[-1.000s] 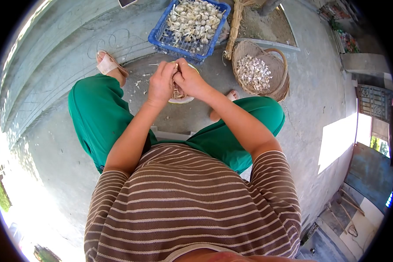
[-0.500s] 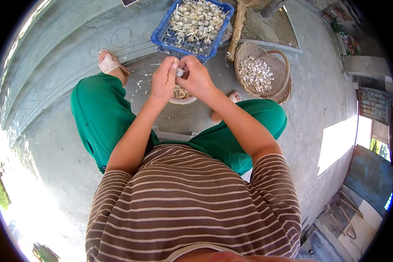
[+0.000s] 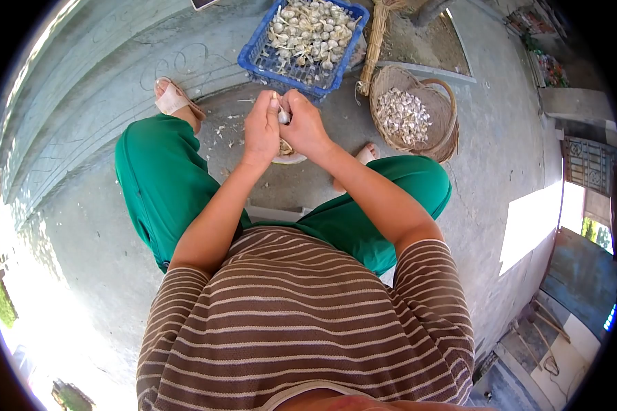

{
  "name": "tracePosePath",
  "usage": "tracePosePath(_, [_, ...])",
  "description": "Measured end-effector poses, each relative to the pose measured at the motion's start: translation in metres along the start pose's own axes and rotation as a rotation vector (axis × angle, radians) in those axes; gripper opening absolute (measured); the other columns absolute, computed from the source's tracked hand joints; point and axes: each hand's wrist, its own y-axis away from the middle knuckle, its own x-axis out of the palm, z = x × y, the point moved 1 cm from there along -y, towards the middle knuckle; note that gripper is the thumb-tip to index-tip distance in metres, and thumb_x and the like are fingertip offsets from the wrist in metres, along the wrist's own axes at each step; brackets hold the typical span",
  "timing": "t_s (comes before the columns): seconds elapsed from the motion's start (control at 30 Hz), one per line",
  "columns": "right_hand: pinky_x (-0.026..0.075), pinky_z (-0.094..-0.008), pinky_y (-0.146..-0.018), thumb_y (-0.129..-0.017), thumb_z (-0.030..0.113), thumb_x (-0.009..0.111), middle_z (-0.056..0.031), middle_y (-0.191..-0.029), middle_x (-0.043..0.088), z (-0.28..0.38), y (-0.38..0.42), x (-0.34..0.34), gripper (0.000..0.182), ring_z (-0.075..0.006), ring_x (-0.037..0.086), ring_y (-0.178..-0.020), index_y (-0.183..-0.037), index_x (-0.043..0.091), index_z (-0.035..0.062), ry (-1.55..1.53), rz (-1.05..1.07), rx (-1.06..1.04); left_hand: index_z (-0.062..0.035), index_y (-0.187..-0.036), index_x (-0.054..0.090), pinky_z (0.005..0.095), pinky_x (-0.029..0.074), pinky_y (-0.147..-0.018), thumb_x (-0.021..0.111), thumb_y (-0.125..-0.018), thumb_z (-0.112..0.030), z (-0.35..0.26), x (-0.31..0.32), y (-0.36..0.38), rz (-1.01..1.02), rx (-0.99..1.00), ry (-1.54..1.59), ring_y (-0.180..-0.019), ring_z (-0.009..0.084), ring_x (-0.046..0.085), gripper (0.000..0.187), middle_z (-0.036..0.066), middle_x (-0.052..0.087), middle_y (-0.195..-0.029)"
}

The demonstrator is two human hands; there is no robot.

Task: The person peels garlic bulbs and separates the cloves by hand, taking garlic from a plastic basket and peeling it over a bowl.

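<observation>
A whitish garlic bulb [image 3: 284, 116] sits between my two hands, partly covered by the fingers. My left hand [image 3: 260, 129] is closed on its left side, thumb pointing away from me. From the right, my right hand [image 3: 304, 125] curls its fingers round the same bulb. Both hands are close together above a pale bowl [image 3: 291, 159], mostly hidden beneath them, with dry husks inside. Just beyond the fingertips stands a blue plastic crate [image 3: 259, 68] of garlic bulbs [image 3: 312, 31] with stems.
Right of the crate, a wicker basket [image 3: 448, 130] with an arched handle holds loose garlic cloves [image 3: 402, 115]. A straw broom [image 3: 373, 48] lies between crate and basket. Bits of peel litter the concrete floor [image 3: 247, 188] near my sandalled feet.
Both hands have drawn closer together around the garlic bulb, the left turning slightly more upright. More of the bowl is covered now. Crate and basket stay put.
</observation>
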Motion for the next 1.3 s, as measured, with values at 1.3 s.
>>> tracePosePath(1.3, [0.051,-0.0268,-0.08,-0.083,-0.006,0.055,-0.0092,-0.103,0.067,0.007,0.007,-0.035,0.024,-0.0159,0.065,-0.094,-0.105,0.054,0.0034,-0.29,0.018,-0.063,-0.0075,-0.109,0.057,0.0235,0.039,-0.054,0.056,-0.091,-0.024,-0.003,-0.018,-0.002,0.328,-0.729,1.032,-0.065,0.0098,0.048,0.025,0.001,0.055,-0.082])
